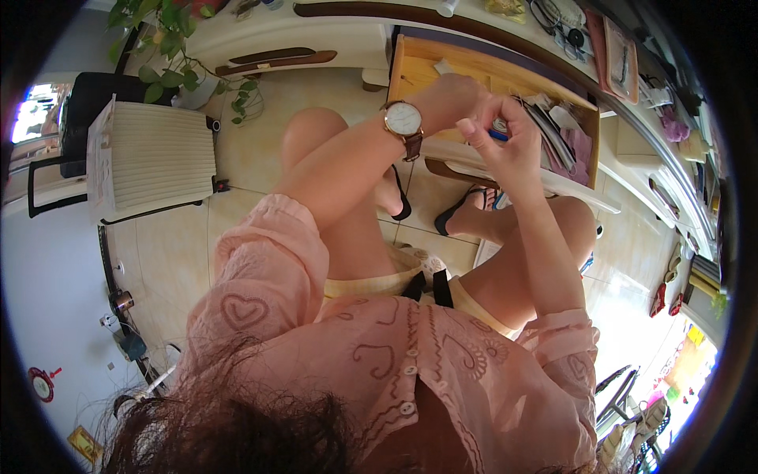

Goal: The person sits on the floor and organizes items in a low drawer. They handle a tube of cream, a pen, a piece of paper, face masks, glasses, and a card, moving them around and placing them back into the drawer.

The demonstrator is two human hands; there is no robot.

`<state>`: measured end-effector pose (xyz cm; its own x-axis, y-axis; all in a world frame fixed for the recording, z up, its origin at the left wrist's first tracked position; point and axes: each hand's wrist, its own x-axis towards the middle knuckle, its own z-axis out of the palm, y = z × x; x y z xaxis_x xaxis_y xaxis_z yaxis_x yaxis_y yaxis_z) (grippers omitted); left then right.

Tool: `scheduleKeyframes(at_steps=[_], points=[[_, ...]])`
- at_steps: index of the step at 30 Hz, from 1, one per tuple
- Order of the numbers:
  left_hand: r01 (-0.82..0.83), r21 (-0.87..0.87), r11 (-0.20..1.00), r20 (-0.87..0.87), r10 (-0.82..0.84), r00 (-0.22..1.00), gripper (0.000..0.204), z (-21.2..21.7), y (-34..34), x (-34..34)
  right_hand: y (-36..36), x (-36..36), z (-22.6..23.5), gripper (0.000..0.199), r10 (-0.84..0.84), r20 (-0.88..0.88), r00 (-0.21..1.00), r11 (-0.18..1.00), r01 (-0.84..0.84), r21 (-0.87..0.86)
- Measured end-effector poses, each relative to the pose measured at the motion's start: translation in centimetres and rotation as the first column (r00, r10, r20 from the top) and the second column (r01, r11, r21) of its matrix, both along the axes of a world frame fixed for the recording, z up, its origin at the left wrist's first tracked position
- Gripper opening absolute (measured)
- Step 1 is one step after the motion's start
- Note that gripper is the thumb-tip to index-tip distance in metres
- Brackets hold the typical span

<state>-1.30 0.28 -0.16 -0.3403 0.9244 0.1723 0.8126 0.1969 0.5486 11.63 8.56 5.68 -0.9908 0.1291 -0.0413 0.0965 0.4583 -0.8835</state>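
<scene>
Both hands are over a pulled-out wooden drawer point(418, 59). My left hand point(458, 93) reaches across its near side, a round-faced wristwatch point(403, 119) on a brown strap at the wrist. Its fingertips are hidden behind my right hand point(517, 146), so its grip does not show. The right hand is raised with bent fingers, the thumb apart from them, and I see nothing between them. Through that gap a small blue item point(497, 134) shows. Magazines or papers point(546, 134) stand along the drawer's right side, beside pinkish cloth or plastic point(582, 150).
My knees are close to the drawer front point(568, 189). A cream ribbed suitcase point(154, 162) stands at the left, below a trailing plant point(170, 55). Above the drawer runs a crowded countertop holding cables point(564, 28) and a shallow tray point(621, 59). Red shoes point(659, 299) lie far right.
</scene>
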Motion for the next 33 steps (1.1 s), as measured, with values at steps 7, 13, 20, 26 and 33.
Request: scheduleKeyframes(at_steps=[7,13,20,26,33], points=[[-0.043,-0.201,0.979,-0.163,0.010,0.987,0.020,1.6,0.2,-0.1,-2.2,0.9,-7.1,0.097,0.398,0.034,0.917,0.713,-0.286,-0.640],[0.007,-0.242,0.970,-0.146,-0.044,0.988,0.020,1.8,1.0,0.7,-4.1,-1.0,-5.6,0.104,0.493,-0.008,0.870,0.545,-0.316,-0.777],[0.086,-0.150,0.985,-0.190,-0.114,0.975,0.010,1.0,1.0,2.0,-3.9,-1.0,-7.2,0.088,0.467,0.019,0.884,0.525,-0.260,-0.810],[0.095,-0.162,0.982,-0.238,-0.132,0.962,0.012,1.0,1.1,2.1,-3.9,-0.9,-6.1,0.078,0.493,0.030,0.870,0.554,-0.288,-0.781],[0.051,-0.188,0.981,-0.394,-0.123,0.911,0.014,0.4,1.0,1.3,-3.7,-0.4,-6.5,0.040,0.443,0.089,0.892,0.599,-0.221,-0.770]])
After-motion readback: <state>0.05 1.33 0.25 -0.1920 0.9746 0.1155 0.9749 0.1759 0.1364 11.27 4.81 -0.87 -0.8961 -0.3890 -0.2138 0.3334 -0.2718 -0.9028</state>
